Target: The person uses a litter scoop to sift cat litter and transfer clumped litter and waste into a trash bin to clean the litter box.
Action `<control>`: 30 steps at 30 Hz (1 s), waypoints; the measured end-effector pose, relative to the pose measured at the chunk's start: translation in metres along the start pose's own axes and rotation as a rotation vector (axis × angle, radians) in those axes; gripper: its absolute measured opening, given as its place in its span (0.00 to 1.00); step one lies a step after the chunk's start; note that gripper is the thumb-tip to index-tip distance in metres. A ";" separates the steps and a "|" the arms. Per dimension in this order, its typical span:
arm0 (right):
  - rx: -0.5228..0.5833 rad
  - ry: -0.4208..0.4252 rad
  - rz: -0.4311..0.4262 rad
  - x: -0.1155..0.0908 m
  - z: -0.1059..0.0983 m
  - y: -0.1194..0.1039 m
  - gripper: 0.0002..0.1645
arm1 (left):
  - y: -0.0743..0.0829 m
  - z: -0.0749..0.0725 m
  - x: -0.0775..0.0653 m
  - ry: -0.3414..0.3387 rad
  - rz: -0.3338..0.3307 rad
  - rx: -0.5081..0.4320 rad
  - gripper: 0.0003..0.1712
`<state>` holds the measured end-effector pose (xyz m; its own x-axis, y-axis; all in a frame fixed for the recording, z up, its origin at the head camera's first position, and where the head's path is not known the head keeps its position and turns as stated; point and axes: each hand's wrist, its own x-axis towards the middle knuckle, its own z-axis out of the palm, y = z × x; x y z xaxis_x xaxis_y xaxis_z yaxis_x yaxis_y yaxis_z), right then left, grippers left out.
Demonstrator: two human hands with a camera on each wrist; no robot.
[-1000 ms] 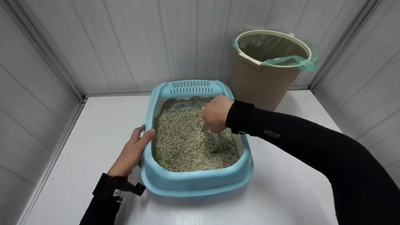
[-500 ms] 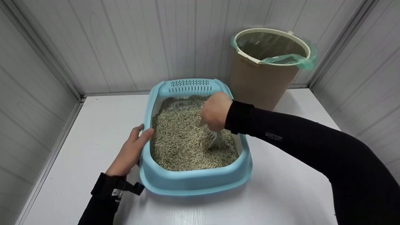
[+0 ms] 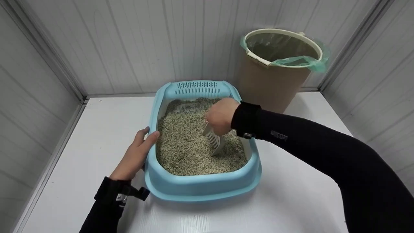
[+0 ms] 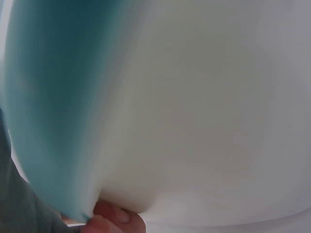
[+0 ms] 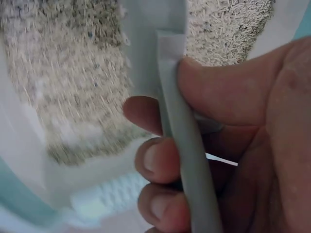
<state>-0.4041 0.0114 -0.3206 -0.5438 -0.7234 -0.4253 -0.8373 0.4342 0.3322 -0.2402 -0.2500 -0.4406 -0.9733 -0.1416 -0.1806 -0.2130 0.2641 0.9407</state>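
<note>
A light blue litter box (image 3: 203,189) filled with pellet cat litter (image 3: 182,145) stands in the middle of the head view. At its left side my left hand (image 3: 136,155) holds the rim, thumb on top. The left wrist view shows fingertips (image 4: 116,216) tucked under the blue rim (image 4: 48,126), against the pale outer wall (image 4: 194,121). Over the litter, my right hand (image 3: 222,116) grips a grey slotted litter scoop (image 3: 216,142) whose front edge meets the pellets. In the right wrist view, thumb and fingers curl round the scoop's handle (image 5: 182,131).
Behind the box to the right stands a tall brown bin (image 3: 273,84) with a cream rim, lined with a green plastic bag (image 3: 317,65). White panel walls (image 3: 129,48) enclose the white table (image 3: 87,155) at the back and both sides.
The scoop in my right hand has shifted a little to the left through the litter, and its slotted face shows more. My left hand keeps its hold on the rim.
</note>
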 end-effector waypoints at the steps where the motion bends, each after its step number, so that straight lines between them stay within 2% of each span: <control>1: 0.043 -0.020 0.004 0.002 0.003 0.002 0.19 | 0.000 0.000 0.000 0.002 0.003 0.003 0.61; 5: 0.183 -0.082 0.005 0.011 0.013 0.002 0.20 | 0.001 -0.002 -0.001 -0.002 -0.004 0.001 0.60; 13: 0.377 -0.162 -0.148 0.025 0.028 -0.018 0.29 | 0.000 -0.002 -0.001 -0.002 -0.023 -0.015 0.60; 18: 0.429 -0.212 -0.165 0.033 0.033 -0.029 0.31 | 0.001 -0.002 -0.001 -0.007 -0.025 -0.019 0.61; 30: 0.499 -0.221 -0.271 0.043 0.044 -0.048 0.28 | 0.000 0.000 -0.002 -0.004 -0.004 -0.009 0.60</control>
<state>-0.3899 -0.0173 -0.3917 -0.2611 -0.7379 -0.6223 -0.8436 0.4878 -0.2245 -0.2388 -0.2501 -0.4400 -0.9728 -0.1389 -0.1856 -0.2162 0.2545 0.9426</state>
